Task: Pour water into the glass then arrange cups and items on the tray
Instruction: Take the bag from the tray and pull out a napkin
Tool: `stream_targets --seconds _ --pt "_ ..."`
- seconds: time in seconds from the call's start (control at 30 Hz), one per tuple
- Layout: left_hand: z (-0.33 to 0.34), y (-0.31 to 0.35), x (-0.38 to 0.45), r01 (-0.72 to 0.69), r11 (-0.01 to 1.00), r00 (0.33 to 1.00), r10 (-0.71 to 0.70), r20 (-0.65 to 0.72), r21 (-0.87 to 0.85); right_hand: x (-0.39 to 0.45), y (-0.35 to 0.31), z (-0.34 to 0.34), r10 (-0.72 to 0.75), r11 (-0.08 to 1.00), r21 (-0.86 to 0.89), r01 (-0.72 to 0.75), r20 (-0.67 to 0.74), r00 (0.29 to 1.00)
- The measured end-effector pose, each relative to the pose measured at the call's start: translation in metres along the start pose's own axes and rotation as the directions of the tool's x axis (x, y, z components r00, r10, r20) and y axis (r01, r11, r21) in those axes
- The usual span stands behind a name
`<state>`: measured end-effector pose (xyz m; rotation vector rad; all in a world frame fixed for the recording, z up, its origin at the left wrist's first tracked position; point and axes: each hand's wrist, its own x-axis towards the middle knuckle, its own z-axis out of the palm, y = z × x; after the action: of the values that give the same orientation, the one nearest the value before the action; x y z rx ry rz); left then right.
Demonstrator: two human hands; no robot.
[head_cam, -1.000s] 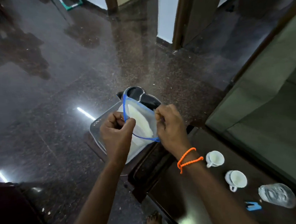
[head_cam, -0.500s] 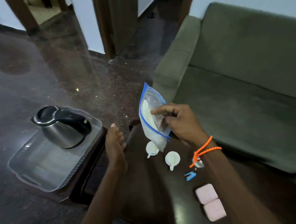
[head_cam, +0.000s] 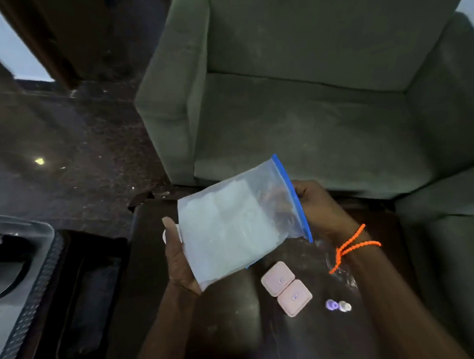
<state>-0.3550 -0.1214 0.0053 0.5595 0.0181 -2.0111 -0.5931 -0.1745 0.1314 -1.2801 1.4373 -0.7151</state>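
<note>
Zip bag (head_cam: 233,224) held flat over bench (head_cam: 227,334): left hand (head_cam: 180,264) cups its bottom edge, right hand (head_cam: 319,207) pinches blue seal, likely to steady it. Tray (head_cam: 38,280) lies well left of left hand.

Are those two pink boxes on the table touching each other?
Touching. The head view shows the upper pink box and lower pink box meeting along one edge, no gap between.
</note>
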Motion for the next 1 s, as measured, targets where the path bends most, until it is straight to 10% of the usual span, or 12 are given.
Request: stream_targets --seconds 0.2,0.37,1.0 --pt "0.000 -0.007 0.020 0.058 0.978 0.994 -0.038 -0.104 0.198 -0.012 0.049 -0.007 -0.184 0.951 -0.296 0.090 -0.308 0.934" --pt "-0.005 -0.013 0.033 0.184 0.957 0.975 -0.149 -0.162 0.223 -0.022 0.068 0.001 0.092 0.995 0.063 -0.081 -0.194 0.977" --pt "-0.005 -0.017 0.049 0.150 0.958 0.975 -0.101 -0.200 0.246 -0.025 0.100 -0.011 0.230 0.815 0.578 -0.036 -0.266 0.936"
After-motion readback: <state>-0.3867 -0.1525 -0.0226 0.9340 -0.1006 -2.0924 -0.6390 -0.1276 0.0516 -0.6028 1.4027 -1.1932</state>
